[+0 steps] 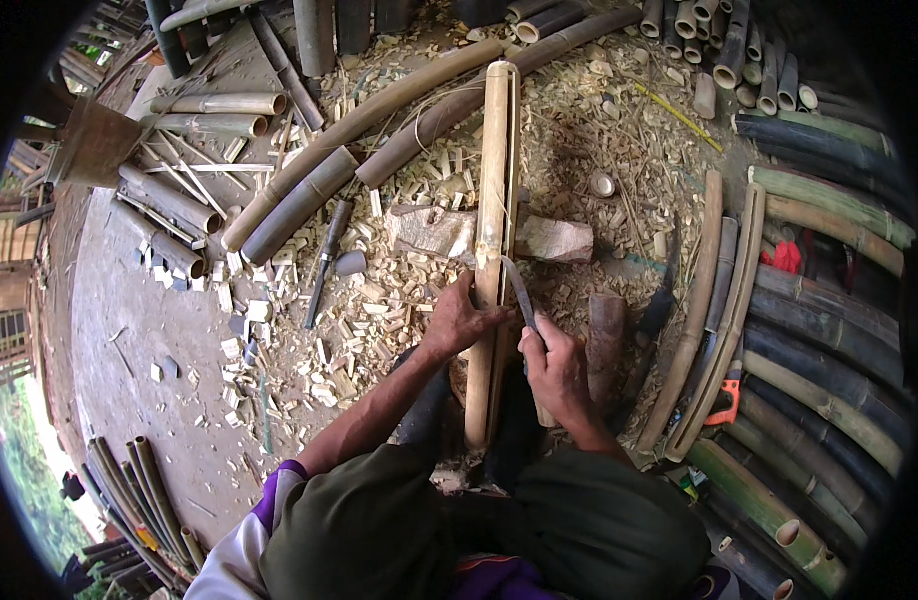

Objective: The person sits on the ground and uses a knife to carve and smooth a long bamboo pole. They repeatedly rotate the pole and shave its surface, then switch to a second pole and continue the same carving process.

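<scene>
A long split bamboo pole (491, 190) runs away from me between my knees and rests across a rough wooden block (431, 232). A narrow slit follows its right side. My left hand (457, 322) is closed on the pole's left side, with fingers reaching over its top. In my right hand (562, 375) is a knife (520, 290), gripped by its handle. Its slightly curved blade points away from me, and the tip is against or very near the pole's right edge. The handle's end shows below the fist.
Wood chips (369, 330) cover the ground. A machete-like blade (657, 310) and an orange-handled saw (724, 402) lie to the right, near stacked bamboo (829, 320). A dark-handled tool (329, 260) lies left. Long bamboo poles (379, 125) lie beyond, with a yellow strip (679, 118) farther right.
</scene>
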{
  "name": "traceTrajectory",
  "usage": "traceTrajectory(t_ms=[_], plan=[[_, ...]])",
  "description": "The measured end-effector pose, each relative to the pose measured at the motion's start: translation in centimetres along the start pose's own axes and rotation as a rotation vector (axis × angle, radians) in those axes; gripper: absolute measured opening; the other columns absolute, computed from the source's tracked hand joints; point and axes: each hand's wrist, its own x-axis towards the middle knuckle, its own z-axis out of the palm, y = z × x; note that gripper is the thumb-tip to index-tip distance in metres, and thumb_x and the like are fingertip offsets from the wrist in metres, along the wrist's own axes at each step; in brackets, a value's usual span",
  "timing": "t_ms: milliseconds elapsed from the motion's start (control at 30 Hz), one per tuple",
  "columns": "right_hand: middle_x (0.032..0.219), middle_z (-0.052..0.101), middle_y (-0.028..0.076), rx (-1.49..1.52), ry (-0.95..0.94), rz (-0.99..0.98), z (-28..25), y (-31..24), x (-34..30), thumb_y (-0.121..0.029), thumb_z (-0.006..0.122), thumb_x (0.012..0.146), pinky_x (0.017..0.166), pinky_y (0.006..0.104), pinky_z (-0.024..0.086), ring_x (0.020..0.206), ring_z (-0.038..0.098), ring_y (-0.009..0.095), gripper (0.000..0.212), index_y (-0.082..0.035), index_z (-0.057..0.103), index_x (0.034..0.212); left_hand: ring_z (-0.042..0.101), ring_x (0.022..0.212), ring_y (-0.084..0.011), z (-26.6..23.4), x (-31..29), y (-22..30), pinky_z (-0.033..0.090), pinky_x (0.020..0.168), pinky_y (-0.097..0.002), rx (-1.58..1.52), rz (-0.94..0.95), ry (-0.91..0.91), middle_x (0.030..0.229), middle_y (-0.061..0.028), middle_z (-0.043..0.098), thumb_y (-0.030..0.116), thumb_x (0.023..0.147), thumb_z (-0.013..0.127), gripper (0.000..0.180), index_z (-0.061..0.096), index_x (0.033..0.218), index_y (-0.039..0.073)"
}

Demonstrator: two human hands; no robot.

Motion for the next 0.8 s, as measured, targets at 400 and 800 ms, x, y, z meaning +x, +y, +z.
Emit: traceTrajectory(t_ms=[400, 800], plan=[[0.088, 0.070, 0.025, -0.296, 0.037, -0.143, 0.0, -0.6, 0.2, -0.006, 0.064, 0.095, 0.067, 0.0432, 0.056, 0.077, 0.072, 0.039, 0.038, 0.004, 0.066, 0.131, 0.064, 0.097, -0.0278, 2.3, 0.8, -2.5, 0.054, 0.083, -0.0444, 0.008, 0.128, -0.004, 0.103, -0.0228, 0.061, 0.023, 0.091, 0.078, 0.057, 0.038, 0.119, -0.007], [0.086, 0.070, 0.026, -0.235, 0.118, -0.041, 2.6, -2.0, 1.5, -0.013, 0.060, 0.098, 0.068, 0.0482, 0.055, 0.077, 0.070, 0.043, 0.037, 0.006, 0.065, 0.129, 0.063, 0.098, -0.0453, 3.0, 1.2, -3.0, 0.052, 0.085, -0.0519, 0.000, 0.112, 0.053, 0.103, -0.0322, 0.058, 0.028, 0.086, 0.080, 0.063, 0.038, 0.114, -0.009]])
